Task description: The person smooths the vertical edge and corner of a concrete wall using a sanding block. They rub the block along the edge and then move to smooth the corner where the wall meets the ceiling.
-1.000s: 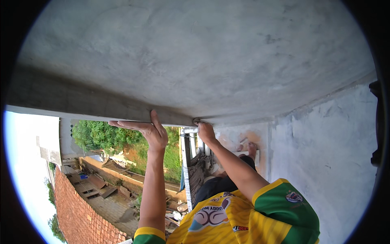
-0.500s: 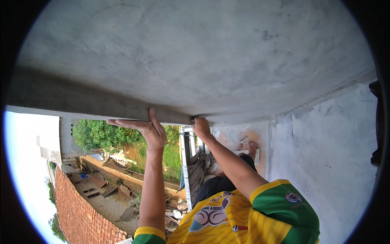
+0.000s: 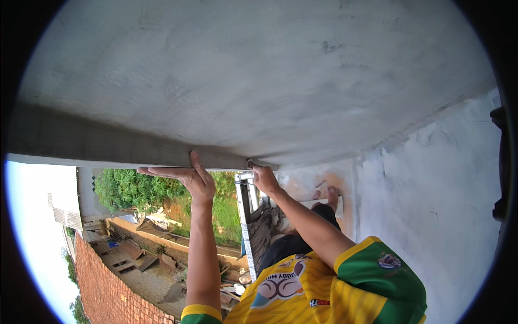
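Note:
My left hand (image 3: 197, 181) is open, its fingers stretched along the lower edge of a grey plastered beam (image 3: 102, 141) and its thumb against the beam's face. Just to the right, my right hand (image 3: 263, 177) is closed around a small flat grey tool (image 3: 268, 163), which rests against the plaster near the beam's right end. My fingers hide most of that tool, so its kind does not show. Above both hands spreads a broad grey plastered surface (image 3: 259, 81) with smeared, uneven shading.
A pale plastered wall (image 3: 426, 200) stands on the right. My bare foot (image 3: 333, 195) is on a light board below. Past the opening lie a dark draped sheet (image 3: 264, 224), grass (image 3: 227, 216), a paved yard with boards (image 3: 145, 275) and a tiled roof (image 3: 108, 281).
Both hands have shifted slightly left along the beam. My right hand has also dropped a little, showing more of the grey tool. The whole view has tilted slightly.

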{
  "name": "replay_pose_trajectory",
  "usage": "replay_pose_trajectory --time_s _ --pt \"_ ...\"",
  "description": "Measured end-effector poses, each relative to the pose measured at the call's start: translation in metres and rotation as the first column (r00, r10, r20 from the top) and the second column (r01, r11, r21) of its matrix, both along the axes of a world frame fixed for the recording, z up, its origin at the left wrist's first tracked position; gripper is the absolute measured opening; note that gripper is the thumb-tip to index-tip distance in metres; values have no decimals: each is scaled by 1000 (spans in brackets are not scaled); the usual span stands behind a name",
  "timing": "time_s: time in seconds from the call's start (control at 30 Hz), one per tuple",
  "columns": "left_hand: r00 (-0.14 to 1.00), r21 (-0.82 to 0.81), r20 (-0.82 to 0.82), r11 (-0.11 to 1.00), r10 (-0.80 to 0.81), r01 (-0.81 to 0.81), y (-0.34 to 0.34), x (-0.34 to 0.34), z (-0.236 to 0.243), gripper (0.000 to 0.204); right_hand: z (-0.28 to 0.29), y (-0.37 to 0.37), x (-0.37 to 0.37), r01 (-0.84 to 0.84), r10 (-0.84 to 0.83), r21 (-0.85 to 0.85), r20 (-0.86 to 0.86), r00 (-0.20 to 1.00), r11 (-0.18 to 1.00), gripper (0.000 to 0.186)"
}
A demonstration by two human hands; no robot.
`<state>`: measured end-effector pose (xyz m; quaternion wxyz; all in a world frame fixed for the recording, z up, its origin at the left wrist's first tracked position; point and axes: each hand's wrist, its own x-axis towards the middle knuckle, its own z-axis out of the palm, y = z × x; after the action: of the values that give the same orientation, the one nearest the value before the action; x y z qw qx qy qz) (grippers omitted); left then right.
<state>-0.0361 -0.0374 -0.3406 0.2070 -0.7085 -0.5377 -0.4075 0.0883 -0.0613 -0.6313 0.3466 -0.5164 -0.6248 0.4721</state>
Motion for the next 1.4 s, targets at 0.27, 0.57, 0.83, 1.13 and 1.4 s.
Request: replay_pose_trajectory --time_s 0.27,0.57,0.83,1.13,1.4 --pt "999 -23 -22 999 38 -39 -3 -3 -2 101 5 9 -9 150 -151 19 90 984 988 44" --pt "1000 -17 -18 1000 15 -16 0 -2 -2 103 13 -3 6 205 -203 3 -137 969 979 44" --pt "1000 -13 -16 1000 -18 18 2 -5 -3 105 32 1 12 23 -29 -44 -151 988 999 52" --pt "999 -15 -32 1000 -2 1 0 -4 -1 103 64 4 11 147 -133 86 -146 980 985 39" --pt "1000 -19 -23 1000 -2 2 1 -2 1 103 63 4 6 254 -236 146 -129 963 956 49"
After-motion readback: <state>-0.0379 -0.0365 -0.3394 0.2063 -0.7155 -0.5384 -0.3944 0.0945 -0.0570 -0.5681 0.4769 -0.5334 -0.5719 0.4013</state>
